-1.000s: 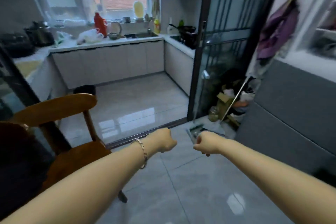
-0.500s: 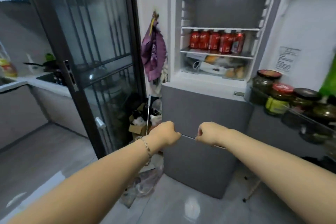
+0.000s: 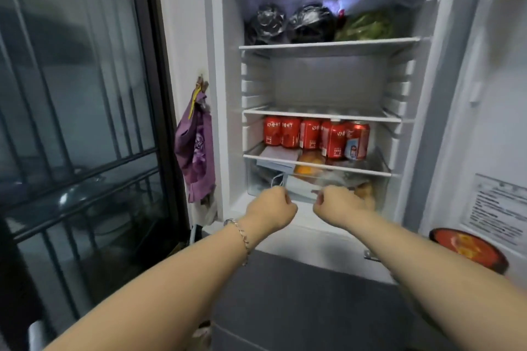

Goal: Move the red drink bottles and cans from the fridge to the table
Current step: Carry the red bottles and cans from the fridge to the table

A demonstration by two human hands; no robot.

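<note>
Hovering left grip [image 3: 271, 208]: curled into a fist, holding nothing.
Right grip [image 3: 338, 205]: an empty fist, just beside the left.
Red drinks [image 3: 313, 137]: on the fridge shelf [image 3: 316, 164] above both grips.

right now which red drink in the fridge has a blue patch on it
The can at the right end of the row: pale blue patch low on its side, while the other drinks show only white lettering.

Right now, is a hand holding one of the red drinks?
No, the left hand and right hand are empty fists, below the shelved red drinks.
</note>
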